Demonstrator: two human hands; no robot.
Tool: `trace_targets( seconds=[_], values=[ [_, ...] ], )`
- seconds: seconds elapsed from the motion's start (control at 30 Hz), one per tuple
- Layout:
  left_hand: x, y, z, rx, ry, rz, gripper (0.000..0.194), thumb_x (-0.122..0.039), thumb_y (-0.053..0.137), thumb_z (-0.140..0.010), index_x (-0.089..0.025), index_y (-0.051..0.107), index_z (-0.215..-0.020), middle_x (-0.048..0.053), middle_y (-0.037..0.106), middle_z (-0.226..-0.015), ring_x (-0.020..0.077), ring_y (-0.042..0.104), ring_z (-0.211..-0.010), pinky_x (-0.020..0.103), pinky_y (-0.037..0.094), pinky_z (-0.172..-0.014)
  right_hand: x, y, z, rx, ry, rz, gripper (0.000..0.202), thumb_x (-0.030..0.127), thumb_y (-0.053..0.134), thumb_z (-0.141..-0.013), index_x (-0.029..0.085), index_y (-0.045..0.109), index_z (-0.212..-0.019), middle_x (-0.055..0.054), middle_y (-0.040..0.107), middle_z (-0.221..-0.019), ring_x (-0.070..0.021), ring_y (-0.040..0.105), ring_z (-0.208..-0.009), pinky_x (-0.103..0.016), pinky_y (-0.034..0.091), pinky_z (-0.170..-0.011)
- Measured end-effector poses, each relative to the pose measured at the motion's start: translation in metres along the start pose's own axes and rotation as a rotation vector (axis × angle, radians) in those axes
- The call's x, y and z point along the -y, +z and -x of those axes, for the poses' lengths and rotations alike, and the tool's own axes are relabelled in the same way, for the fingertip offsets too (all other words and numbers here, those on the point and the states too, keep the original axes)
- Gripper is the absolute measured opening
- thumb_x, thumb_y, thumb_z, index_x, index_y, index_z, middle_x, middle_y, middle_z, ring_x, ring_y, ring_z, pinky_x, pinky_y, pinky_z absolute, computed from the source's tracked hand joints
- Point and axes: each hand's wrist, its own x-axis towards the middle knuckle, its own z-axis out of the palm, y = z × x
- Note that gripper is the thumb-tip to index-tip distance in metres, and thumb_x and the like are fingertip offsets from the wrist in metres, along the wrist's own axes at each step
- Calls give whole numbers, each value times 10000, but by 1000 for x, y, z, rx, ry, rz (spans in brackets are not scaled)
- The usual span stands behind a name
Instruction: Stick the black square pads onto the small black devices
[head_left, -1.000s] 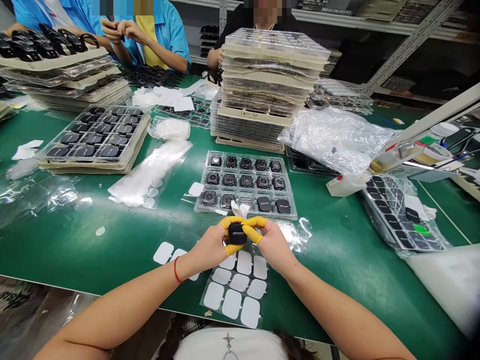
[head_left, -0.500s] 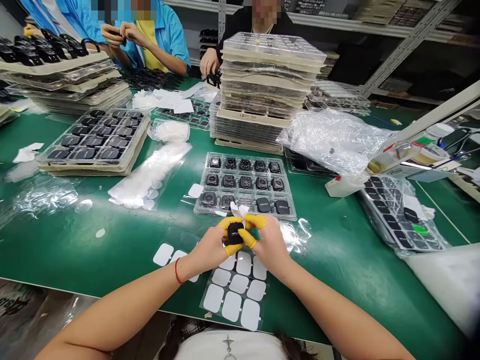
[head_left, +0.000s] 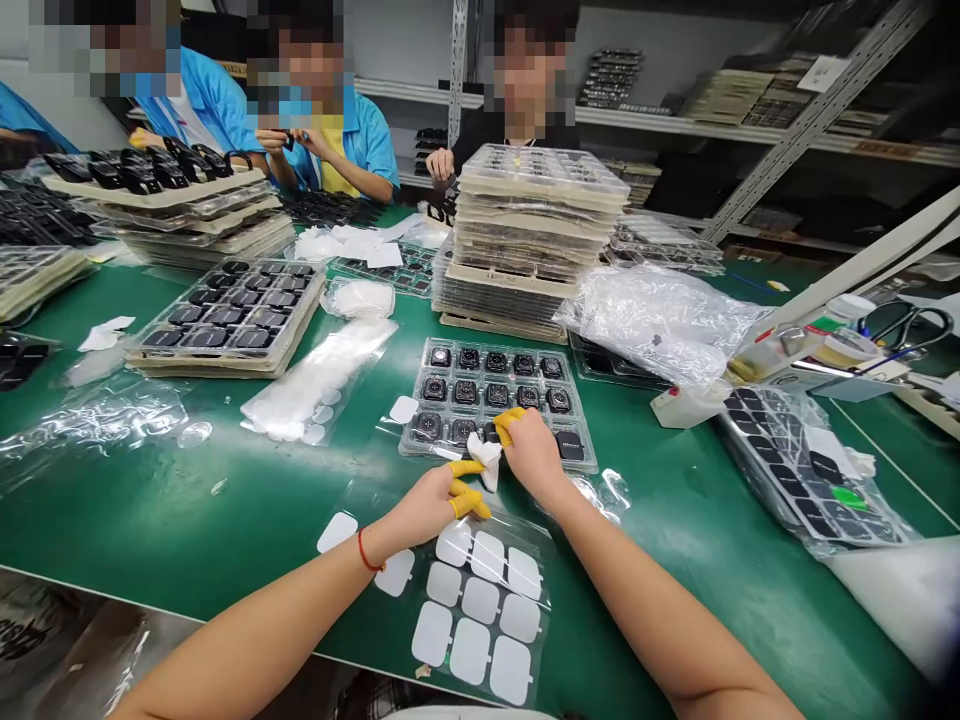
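Note:
My left hand point(head_left: 442, 500), in yellow finger cots, pinches a crumpled white tissue point(head_left: 486, 462) in front of the clear tray. My right hand point(head_left: 529, 445), also in yellow finger cots, reaches over the front row of the tray point(head_left: 409, 443), fingertips bent together into a cell; what they grip is hidden. Dark square watch bodies point(head_left: 496, 393) fill the back rows. A black piece with pale lettering point(head_left: 571, 445) lies in the front right cell. Below my left hand, a clear sheet carries several white rounded-square stickers point(head_left: 480, 600).
A tall tray stack point(head_left: 525, 240) stands behind the watch tray, with bubble wrap point(head_left: 667, 310) beside it. Another stack of filled trays point(head_left: 225, 310) is on the left. At right are a holder with scissors point(head_left: 907, 325) and a bagged tray point(head_left: 787, 460). Co-workers sit opposite.
My hands have separated: the lettered black piece no longer shows between them. My right hand has moved forward over the tray; my left stays nearer with the tissue. The view has tilted upward.

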Motion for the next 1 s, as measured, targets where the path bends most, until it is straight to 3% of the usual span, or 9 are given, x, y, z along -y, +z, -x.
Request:
trace_targets(
  seconds=[0.1,0.27,0.37,0.47,0.53,0.63,0.7,0.83,1.0],
  values=[
    [4,-5,-5,-60,-25,99,320,-254,557,-829,-102,517,-1107,101,712,-827,202,681,-770,371,517,-794,17,7,-5,116,-117,83,251,159,427,-859,188,647,-977,-109,633,-932,-255,495,-956,-341,396,-749],
    [2,-15,-3,-163,-81,39,321,-301,587,-821,-108,501,-1062,105,708,-802,212,681,-757,369,521,-755,35,14,-17,226,-128,50,335,207,550,-809,172,557,-1142,-111,583,-1028,-224,546,-909,-305,417,-711],
    [-4,-16,2,-185,-23,50,365,-364,555,-847,-122,452,-1100,87,697,-774,199,672,-744,363,515,-752,32,9,-16,241,-122,-48,258,177,575,-783,174,580,-1041,-72,583,-976,-184,560,-861,-284,437,-716],
    [-11,-14,5,-130,2,178,452,-400,543,-855,-129,366,-1170,75,678,-789,191,670,-741,368,513,-767,33,-4,3,150,-116,-221,161,128,551,-783,198,602,-919,-38,559,-916,-162,546,-848,-285,449,-736],
    [-13,-10,6,-35,49,231,537,-373,591,-827,-155,316,-1234,86,652,-917,194,662,-799,372,511,-784,38,-14,23,121,-163,-305,218,85,511,-787,216,616,-926,-46,540,-935,-168,530,-870,-304,452,-751],
    [-13,-2,9,37,199,93,488,-291,636,-787,-196,420,-1214,80,579,-1073,199,607,-915,336,501,-790,47,-25,51,237,-275,-361,326,20,462,-753,237,629,-931,-50,555,-984,-178,520,-907,-320,454,-763],
    [-12,2,12,32,257,-39,498,-251,630,-779,-215,435,-1236,65,572,-1064,194,580,-915,310,496,-759,49,-29,62,270,-246,-433,314,21,438,-755,231,619,-902,-45,572,-975,-174,528,-903,-318,458,-759],
    [-9,7,18,50,247,-183,763,-206,667,-722,-243,267,-1370,88,544,-1125,181,579,-810,303,494,-690,43,-28,64,285,-53,-557,197,168,461,-832,225,592,-967,-36,588,-920,-154,548,-799,-291,463,-687],
    [-6,7,20,33,252,-310,757,-199,672,-690,-216,310,-1355,82,571,-1029,135,531,-627,257,461,-552,41,-27,62,331,-96,-543,236,170,436,-846,238,620,-978,-26,616,-919,-159,535,-817,-294,428,-703]
  ],
)
